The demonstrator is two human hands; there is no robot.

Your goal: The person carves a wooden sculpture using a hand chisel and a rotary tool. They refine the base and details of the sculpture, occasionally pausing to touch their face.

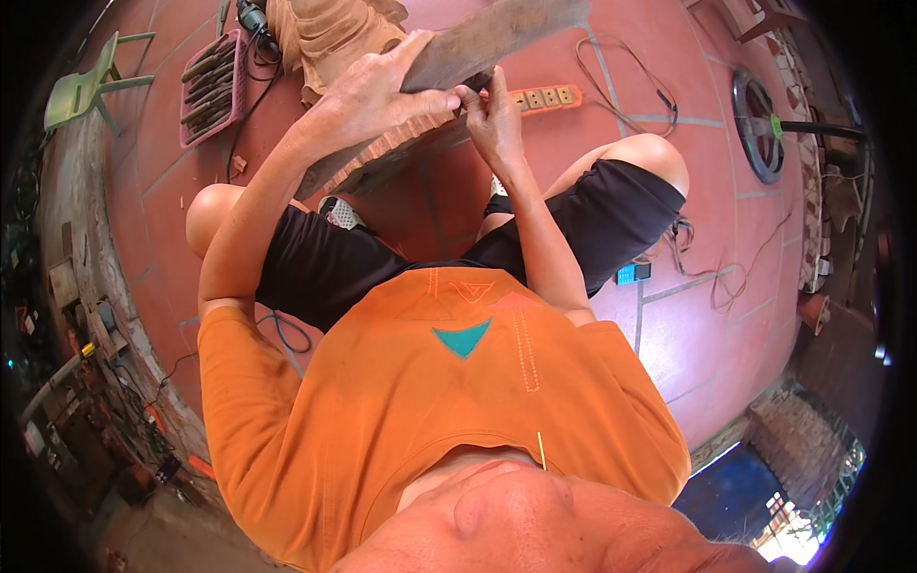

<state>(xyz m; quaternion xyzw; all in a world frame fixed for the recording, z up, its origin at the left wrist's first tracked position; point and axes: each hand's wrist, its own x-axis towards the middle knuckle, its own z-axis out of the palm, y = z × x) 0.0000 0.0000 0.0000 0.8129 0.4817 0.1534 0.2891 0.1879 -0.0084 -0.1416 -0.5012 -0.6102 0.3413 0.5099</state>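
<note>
Orange shirt cloth [420, 401] fills the lower half of the view, with black shorts [573, 224] and two bent knees beyond it above a red tiled floor [707, 315]. Both forearms reach up and away from the body to a long carved wooden board [449, 86] held across the lap. Its long axis runs diagonally, from lower left near the left knee up to the right toward the top edge of the picture.

The left hand [368, 95] lies over the board's upper face, fingers curled over the far edge and thumb stretched along the near side toward the other hand (a clamping hold, it appears). The right hand [489, 119] sits just beside it, at the near edge of the board, fingertips pressed together in a pinch on something small and thin; what it is cannot be made out. The two hands nearly touch at thumb and fingertips, with the left the higher on the board.

Beyond the board lie an orange power strip [546, 97], a pink tray of chisels [212, 88] at the left, and a green plastic chair [81, 91].
</note>
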